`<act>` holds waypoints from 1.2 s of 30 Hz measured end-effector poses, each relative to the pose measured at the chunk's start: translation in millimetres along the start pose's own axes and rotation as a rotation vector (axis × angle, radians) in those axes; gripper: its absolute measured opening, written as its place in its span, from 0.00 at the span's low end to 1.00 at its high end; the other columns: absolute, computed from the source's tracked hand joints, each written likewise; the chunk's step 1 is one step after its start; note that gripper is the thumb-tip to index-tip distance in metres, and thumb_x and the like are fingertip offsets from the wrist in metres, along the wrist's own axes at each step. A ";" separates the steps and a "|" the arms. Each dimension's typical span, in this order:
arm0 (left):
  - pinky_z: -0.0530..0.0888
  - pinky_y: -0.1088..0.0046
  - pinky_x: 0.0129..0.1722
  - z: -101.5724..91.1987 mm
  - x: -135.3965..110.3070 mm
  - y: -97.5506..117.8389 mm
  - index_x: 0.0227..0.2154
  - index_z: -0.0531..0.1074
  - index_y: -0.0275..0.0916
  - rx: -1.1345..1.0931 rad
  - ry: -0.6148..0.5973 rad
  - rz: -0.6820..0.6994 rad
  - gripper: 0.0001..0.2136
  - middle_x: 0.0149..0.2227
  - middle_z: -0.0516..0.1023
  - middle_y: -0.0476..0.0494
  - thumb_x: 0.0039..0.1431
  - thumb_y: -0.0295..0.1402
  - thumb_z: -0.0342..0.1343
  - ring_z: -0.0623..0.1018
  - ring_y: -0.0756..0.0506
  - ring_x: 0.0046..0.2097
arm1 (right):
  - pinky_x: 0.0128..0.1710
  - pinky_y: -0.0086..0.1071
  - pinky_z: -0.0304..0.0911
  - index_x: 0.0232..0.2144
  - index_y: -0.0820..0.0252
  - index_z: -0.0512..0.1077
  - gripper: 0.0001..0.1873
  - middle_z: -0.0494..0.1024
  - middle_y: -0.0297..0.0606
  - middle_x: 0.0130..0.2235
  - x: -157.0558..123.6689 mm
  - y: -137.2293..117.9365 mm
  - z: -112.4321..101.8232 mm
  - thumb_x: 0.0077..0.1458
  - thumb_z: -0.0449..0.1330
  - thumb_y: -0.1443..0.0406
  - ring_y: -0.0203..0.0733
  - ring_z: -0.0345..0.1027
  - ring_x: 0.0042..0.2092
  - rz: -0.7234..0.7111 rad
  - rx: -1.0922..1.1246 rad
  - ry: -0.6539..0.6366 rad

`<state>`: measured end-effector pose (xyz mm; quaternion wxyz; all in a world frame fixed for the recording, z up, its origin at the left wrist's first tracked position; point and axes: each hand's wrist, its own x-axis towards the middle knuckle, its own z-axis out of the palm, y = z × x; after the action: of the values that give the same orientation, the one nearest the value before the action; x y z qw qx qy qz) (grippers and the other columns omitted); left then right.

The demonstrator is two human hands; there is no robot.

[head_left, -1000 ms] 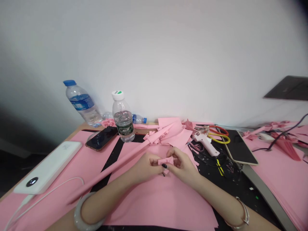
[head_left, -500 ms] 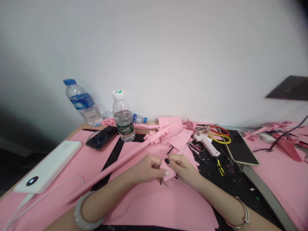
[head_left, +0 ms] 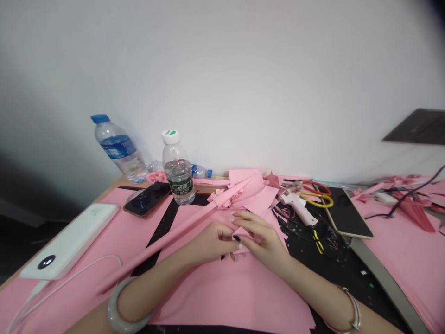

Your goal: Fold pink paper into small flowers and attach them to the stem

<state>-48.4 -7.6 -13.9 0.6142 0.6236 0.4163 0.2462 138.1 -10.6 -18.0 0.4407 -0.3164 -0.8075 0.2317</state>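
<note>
A small folded piece of pink paper (head_left: pixel 242 233) is held between my hands, above a large pink sheet (head_left: pixel 229 297). My left hand (head_left: pixel 213 243) is closed on the paper from the left, its thumb partly hidden behind the right thumb. From the right, my right hand (head_left: pixel 262 239) holds the same piece. Its dark-nailed thumb presses on the paper, and its longer fingers arch over the top edge. The hands cover much of the paper, so its full shape is hidden.
A rolled pink paper stick (head_left: pixel 167 239) runs diagonally behind my left arm. Pink scraps (head_left: pixel 255 195), a glue gun (head_left: pixel 299 206), yellow-handled scissors (head_left: pixel 320 200) and a tablet (head_left: pixel 347 213) lie behind. Water bottle (head_left: pixel 179 181), phone (head_left: pixel 148 199) and power bank (head_left: pixel 74 239) stand left.
My right fingers have uncurled and lifted over the paper's top edge. The paper has turned and shows less of its flat face. My left hand has barely moved.
</note>
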 end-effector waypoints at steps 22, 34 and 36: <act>0.74 0.74 0.28 -1.3 -3.5 4.5 0.23 0.79 0.38 -0.174 -0.174 -0.112 0.06 0.20 0.79 0.51 0.52 0.32 0.63 0.80 0.47 0.25 | 0.41 0.37 0.72 0.28 0.57 0.75 0.09 0.81 0.42 0.40 2.2 -8.5 2.6 0.61 0.61 0.69 0.43 0.76 0.41 0.054 0.185 -0.018; 0.71 0.76 0.26 -7.7 -2.1 -0.1 0.28 0.81 0.34 -0.403 -0.164 -0.054 0.10 0.24 0.81 0.42 0.56 0.38 0.62 0.79 0.48 0.26 | 0.49 0.44 0.70 0.43 0.59 0.77 0.21 0.81 0.48 0.48 3.8 -8.9 -11.3 0.71 0.46 0.58 0.48 0.76 0.49 -0.090 -0.009 -0.077; 0.72 0.75 0.26 -7.0 -2.2 0.9 0.27 0.80 0.34 -0.432 -0.162 -0.049 0.13 0.24 0.81 0.42 0.55 0.41 0.64 0.79 0.48 0.26 | 0.49 0.44 0.70 0.43 0.58 0.77 0.22 0.81 0.48 0.48 3.7 -10.1 -11.9 0.71 0.45 0.57 0.48 0.76 0.49 -0.087 -0.014 -0.085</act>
<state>-55.1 -5.4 -11.7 0.7707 0.4850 0.3180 0.2638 143.7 -13.8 -3.3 0.4135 -0.2740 -0.8400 0.2198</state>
